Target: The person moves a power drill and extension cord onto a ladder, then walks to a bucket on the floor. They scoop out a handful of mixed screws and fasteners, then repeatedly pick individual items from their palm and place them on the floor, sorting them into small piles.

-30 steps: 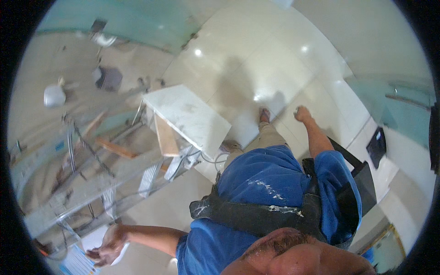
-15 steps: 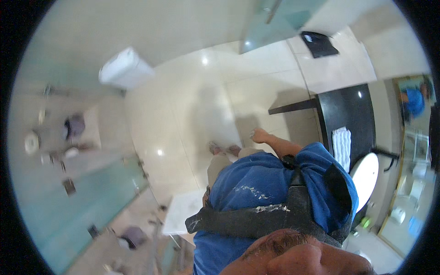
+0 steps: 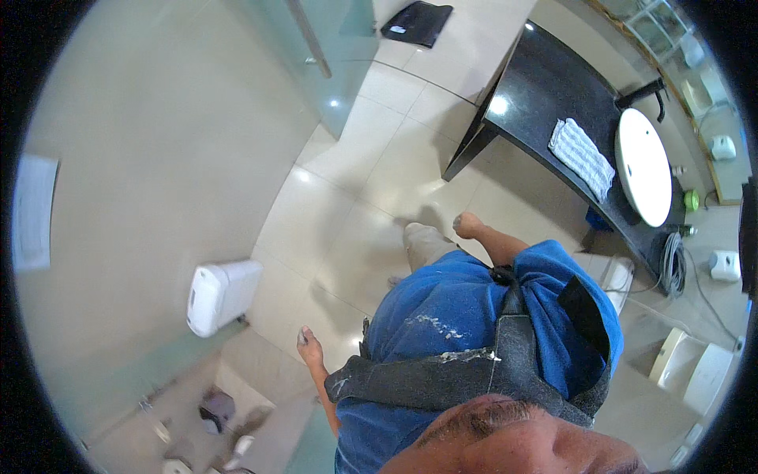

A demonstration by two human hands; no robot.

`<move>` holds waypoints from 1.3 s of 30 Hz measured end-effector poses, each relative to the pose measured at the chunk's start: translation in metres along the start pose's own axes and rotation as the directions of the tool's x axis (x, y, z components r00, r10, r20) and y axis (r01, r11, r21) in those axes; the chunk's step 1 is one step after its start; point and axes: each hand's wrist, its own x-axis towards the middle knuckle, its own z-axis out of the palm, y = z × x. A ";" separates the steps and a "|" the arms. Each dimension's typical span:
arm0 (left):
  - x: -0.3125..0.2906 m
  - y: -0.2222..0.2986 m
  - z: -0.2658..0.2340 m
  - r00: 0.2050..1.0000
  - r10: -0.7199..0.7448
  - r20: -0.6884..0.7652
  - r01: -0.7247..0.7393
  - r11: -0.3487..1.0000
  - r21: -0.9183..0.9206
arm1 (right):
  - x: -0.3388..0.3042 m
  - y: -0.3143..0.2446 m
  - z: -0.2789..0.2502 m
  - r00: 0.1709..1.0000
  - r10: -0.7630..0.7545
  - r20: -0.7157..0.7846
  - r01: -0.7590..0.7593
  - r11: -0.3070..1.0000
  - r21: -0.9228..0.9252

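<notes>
My left hand (image 3: 310, 344) hangs low on the left, away from everything, above the tiled floor. Its fingers are loosely curled, with a pale grey patch by the fingertips. In front of my body my right hand (image 3: 469, 226) is closed like a fist, with a similar grey patch at the fingers. Whether either hand holds anything is hidden. Nearest to my right hand is the black countertop (image 3: 545, 95), which it does not touch. A folded grey-and-white striped towel (image 3: 582, 158) lies on that counter beside a white oval basin (image 3: 643, 167).
A white bin-like box (image 3: 224, 295) stands by the left wall. Ahead, a glass door (image 3: 335, 63) stands by the doorway, with a dark mat (image 3: 417, 23) beyond it. A black tap (image 3: 641, 95) rises behind the basin. A coiled grey cable (image 3: 673, 265) hangs at the right.
My view has turned to the right, and the counter, basin and towel now show more fully. My left hand has come into sight. The right hand stays closed.
</notes>
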 end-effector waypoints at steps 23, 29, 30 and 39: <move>0.311 0.542 0.230 0.786 0.176 0.592 -0.344 0.921 0.183 | 0.354 -0.031 -0.429 0.967 0.172 -0.187 0.071 0.524 0.848; 0.395 0.603 0.316 0.753 0.044 0.657 -0.338 0.883 0.327 | 0.457 0.116 -0.452 0.863 0.263 -0.431 -0.014 0.866 0.501; 0.409 0.615 0.334 0.731 0.036 0.681 -0.372 0.858 0.354 | 0.461 0.147 -0.455 0.886 0.343 -0.312 -0.116 0.816 0.566; 0.550 0.911 0.525 0.615 0.187 0.766 -0.590 0.754 0.290 | 0.416 0.292 -0.406 0.824 0.526 0.210 -0.566 0.767 0.302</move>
